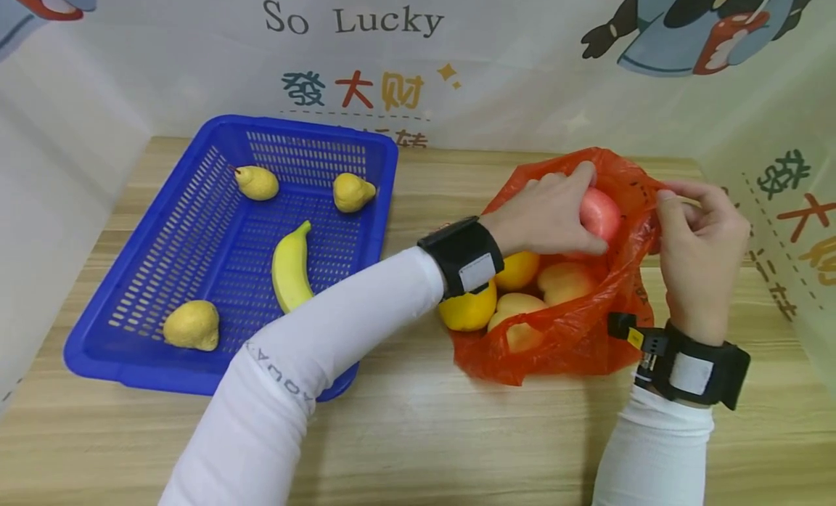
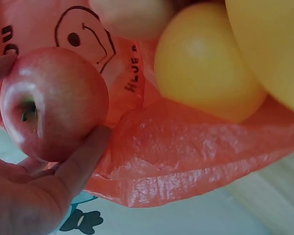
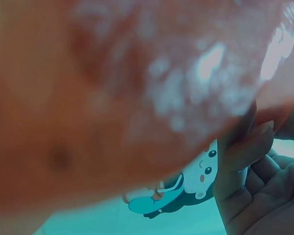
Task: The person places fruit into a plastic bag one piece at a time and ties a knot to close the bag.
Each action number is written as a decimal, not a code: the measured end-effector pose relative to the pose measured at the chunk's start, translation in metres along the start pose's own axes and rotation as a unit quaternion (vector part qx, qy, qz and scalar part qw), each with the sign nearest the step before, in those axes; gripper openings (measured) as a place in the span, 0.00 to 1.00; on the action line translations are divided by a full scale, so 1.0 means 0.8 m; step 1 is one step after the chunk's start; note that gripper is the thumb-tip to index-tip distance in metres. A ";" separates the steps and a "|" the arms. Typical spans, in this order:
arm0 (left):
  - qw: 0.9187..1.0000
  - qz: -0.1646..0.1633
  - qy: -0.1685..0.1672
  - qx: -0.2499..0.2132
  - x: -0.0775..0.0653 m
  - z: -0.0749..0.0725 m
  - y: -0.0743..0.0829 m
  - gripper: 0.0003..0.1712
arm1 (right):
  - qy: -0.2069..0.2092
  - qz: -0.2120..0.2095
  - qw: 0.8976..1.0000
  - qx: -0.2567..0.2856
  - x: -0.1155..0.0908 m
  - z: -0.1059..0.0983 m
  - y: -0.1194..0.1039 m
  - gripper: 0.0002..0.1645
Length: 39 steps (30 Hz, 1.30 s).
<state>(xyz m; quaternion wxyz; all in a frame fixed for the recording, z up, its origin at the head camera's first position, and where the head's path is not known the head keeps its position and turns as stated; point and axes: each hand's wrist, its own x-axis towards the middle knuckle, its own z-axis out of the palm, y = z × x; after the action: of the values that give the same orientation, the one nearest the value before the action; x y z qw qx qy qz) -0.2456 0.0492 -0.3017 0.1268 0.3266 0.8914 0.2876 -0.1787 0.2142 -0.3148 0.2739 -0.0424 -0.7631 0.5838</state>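
A red plastic bag (image 1: 575, 343) stands open on the table at the right. My left hand (image 1: 545, 212) reaches into its mouth and grips a red apple (image 1: 601, 214), fingers and thumb around its sides; the left wrist view shows the apple (image 2: 59, 98) stem end toward the camera. Below that hand, inside the bag, lie yellow-orange round fruits (image 1: 469, 310) and pale yellow fruits (image 1: 567, 282), partly covered by the wrist and bag. With thumb and fingers my right hand (image 1: 705, 252) pinches the bag's right rim, holding it up. The bag fills most of the right wrist view, blurred.
Left of the bag sits a blue plastic basket (image 1: 98, 346). In it are a banana (image 1: 290, 266) and three yellow pears (image 1: 191, 324), spread apart. My left forearm crosses over the basket's near right corner. A printed white cloth (image 1: 509, 56) hangs behind the wooden table (image 1: 418, 433).
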 end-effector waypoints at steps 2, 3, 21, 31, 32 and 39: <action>1.000 -0.007 0.007 0.012 0.004 0.002 0.002 0.44 | -0.003 0.001 1.000 0.009 0.001 0.001 0.000 0.06; 1.000 -0.011 0.011 0.015 0.005 0.002 0.003 0.45 | -0.005 0.000 1.000 0.012 0.001 0.002 0.000 0.06; 0.989 -0.050 0.006 0.138 0.031 0.033 0.004 0.47 | -0.002 0.026 1.000 0.007 0.003 0.006 0.006 0.06; 0.985 -0.043 -0.029 0.167 0.036 0.038 -0.002 0.44 | 0.002 0.045 0.999 0.028 0.007 0.003 0.010 0.05; 0.984 -0.042 -0.032 0.172 0.036 0.038 -0.002 0.44 | 0.003 0.046 0.999 0.025 0.007 0.003 0.010 0.05; 0.978 -0.034 -0.049 0.201 0.042 0.041 -0.004 0.43 | 0.009 0.052 0.999 0.013 0.007 0.002 0.012 0.05</action>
<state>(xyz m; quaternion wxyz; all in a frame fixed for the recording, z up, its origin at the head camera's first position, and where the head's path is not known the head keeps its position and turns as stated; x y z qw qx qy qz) -0.2590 0.0836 -0.3309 0.1118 0.3282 0.9344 0.0814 -0.1868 0.2178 -0.3215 0.2507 -0.0836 -0.7499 0.6064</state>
